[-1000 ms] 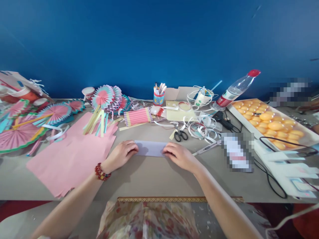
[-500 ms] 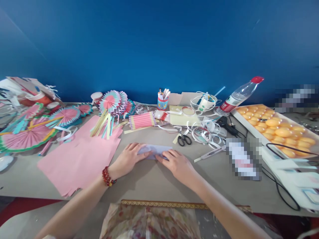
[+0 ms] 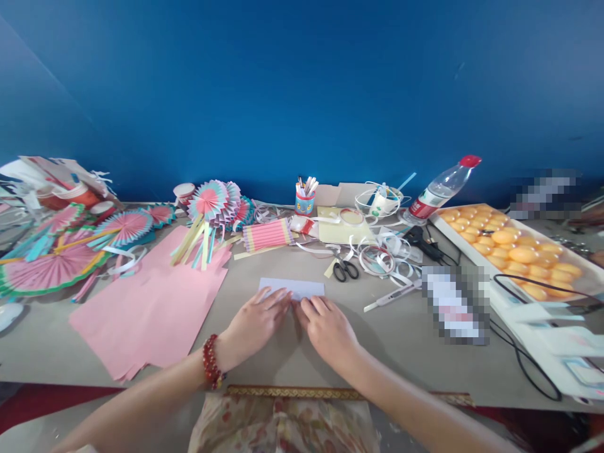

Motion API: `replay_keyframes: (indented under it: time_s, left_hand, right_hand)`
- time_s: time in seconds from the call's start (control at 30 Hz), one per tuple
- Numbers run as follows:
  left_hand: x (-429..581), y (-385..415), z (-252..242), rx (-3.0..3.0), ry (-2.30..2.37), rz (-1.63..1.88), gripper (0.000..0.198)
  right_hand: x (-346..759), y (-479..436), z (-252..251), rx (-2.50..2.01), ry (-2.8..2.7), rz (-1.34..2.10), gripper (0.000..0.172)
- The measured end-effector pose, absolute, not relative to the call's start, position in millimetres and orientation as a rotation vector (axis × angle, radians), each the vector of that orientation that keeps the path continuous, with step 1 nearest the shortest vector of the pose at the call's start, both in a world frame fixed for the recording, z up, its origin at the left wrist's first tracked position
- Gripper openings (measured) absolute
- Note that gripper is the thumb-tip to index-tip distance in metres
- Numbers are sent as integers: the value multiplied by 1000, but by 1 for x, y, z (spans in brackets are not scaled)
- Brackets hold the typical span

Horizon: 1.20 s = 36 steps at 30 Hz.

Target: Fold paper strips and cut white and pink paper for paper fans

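Both hands meet over a strip of pale lavender paper (image 3: 307, 288), which lies on the grey surface (image 3: 295, 368) straight in front of the person. The left hand (image 3: 255, 326) reaches in with its fingers close together and only slightly bent, their tips on the paper's near edge. The right hand (image 3: 330, 332) sits just beside it, fingers curled, tips at the same edge near the middle. The thumbs are mostly hidden, so I cannot tell whether either hand pinches the paper or only presses on it. A red bead bracelet (image 3: 212, 362) circles the left wrist.

To the left of the left hand, pink sheets (image 3: 146, 321) lie in a loose, overlapping pile, and the streamers of a folded paper fan (image 3: 207, 202) rest on their far end. Beyond the paper strip lies a pleated pink and yellow piece (image 3: 268, 235), with a cup of pens (image 3: 304, 203) standing behind it. Black-handled scissors (image 3: 346, 270) lie past the right hand, near a tangle of white strips (image 3: 401, 248). A utility knife (image 3: 392, 295) lies to the right, and a tilted-looking bottle (image 3: 431, 198) with a red cap stands farther back.
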<state>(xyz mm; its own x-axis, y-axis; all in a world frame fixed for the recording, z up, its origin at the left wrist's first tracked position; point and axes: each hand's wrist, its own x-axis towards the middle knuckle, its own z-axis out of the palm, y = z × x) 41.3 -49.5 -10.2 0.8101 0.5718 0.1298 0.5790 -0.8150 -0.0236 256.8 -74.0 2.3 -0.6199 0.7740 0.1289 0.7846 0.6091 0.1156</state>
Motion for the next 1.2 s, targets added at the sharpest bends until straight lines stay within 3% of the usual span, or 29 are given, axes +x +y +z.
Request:
replay_keyframes:
  time_s: [0.07, 0.23, 0.47, 0.87, 1.2]
  left_hand:
    - [47, -57, -13, -2922, -1024, -205, 42]
    - [35, -64, -13, -3000, -1033, -225, 89]
    - [-2, -71, -5, -2974, -1111, -159, 82]
    - [-17, -81, -11, -2851, -1255, -198, 76]
    - [-17, -82, -12, -2902, -1281, -259, 76]
  right_hand:
    - [253, -77, 1, -1363, -2743, -253, 31]
    - [251, -81, -1, -1468, -2657, -186, 40]
    - [281, -90, -3, -1471, -2483, -106, 31]
    - [309, -98, -9, -1490, -2311, 1, 32]
    - [269, -52, 16, -1342, -2587, -10, 8]
